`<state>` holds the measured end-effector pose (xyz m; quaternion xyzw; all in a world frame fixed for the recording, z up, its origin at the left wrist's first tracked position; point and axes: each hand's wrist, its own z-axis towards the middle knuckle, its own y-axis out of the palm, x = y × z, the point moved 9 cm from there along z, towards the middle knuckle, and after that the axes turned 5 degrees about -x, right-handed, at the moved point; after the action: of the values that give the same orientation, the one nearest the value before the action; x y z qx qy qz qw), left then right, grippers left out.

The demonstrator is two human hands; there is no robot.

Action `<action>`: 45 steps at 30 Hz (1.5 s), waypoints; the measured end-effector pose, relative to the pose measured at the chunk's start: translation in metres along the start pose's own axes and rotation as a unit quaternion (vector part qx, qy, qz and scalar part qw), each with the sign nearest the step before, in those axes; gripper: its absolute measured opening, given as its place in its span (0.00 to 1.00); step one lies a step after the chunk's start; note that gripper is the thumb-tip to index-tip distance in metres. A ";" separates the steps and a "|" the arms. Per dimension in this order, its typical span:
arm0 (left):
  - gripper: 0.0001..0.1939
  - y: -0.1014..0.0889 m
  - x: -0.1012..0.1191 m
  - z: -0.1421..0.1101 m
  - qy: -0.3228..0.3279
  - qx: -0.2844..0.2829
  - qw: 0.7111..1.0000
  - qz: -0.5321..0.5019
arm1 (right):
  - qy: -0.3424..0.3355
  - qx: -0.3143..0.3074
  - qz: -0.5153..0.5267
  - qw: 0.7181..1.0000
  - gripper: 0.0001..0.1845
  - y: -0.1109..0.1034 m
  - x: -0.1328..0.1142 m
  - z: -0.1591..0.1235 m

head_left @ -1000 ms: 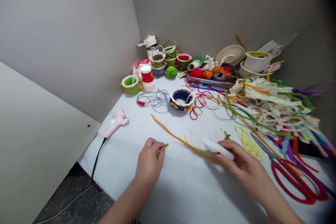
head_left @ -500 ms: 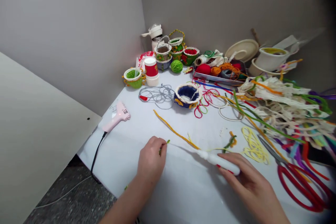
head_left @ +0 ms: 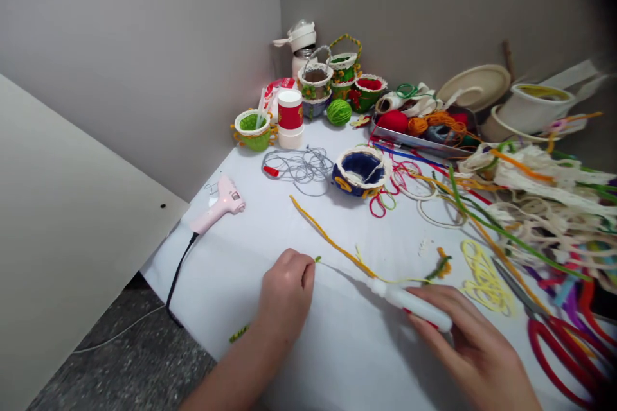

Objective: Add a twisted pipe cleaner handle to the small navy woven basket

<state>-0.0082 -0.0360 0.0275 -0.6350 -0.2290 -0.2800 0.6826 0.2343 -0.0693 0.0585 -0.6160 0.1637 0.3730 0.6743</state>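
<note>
My left hand is closed in a pinch above the table, with a short green tip of yarn cord poking out past the fingertips. Behind that wrist a green and yellow end of cord shows; whether it is the same piece is hidden. My right hand grips a white glue bottle, tilted so its nozzle points left. A thin pale line runs from the nozzle to the green tip; I cannot tell if it is a fine tip or a glue strand. An orange yarn cord lies just beyond the nozzle.
A pink glue gun lies at the left. Ahead stand a blue yarn basket, a green basket and a tray of yarn balls. Red-handled scissors, yellow yarn and heaped scraps lie right.
The whole view has shifted, so things sit further right in the picture. Both hands keep their grips, and the bottle still points at the green tip.
</note>
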 end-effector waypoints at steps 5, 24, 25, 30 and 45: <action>0.08 -0.002 0.003 0.000 0.014 0.010 1.000 0.012 | -0.008 -0.002 -0.012 1.000 0.13 0.001 0.001 0.000; 0.07 0.000 0.001 -0.001 0.008 0.005 1.000 0.008 | -0.007 0.000 -0.052 0.999 0.12 0.003 -0.002 -0.003; 0.07 0.000 0.001 -0.001 0.007 0.004 1.000 0.009 | -0.010 -0.002 -0.053 0.999 0.12 0.003 -0.003 -0.003; 0.07 -0.001 0.003 0.000 0.015 0.011 1.000 0.013 | -0.012 -0.011 -0.059 0.998 0.13 0.005 -0.004 -0.006; 0.08 -0.002 0.004 0.000 0.022 0.014 1.000 0.012 | -0.014 -0.002 -0.077 0.997 0.13 0.002 -0.010 -0.006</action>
<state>-0.0069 -0.0367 0.0318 -0.6221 -0.2100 -0.2820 0.6996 0.2279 -0.0780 0.0630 -0.6223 0.1056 0.3293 0.7023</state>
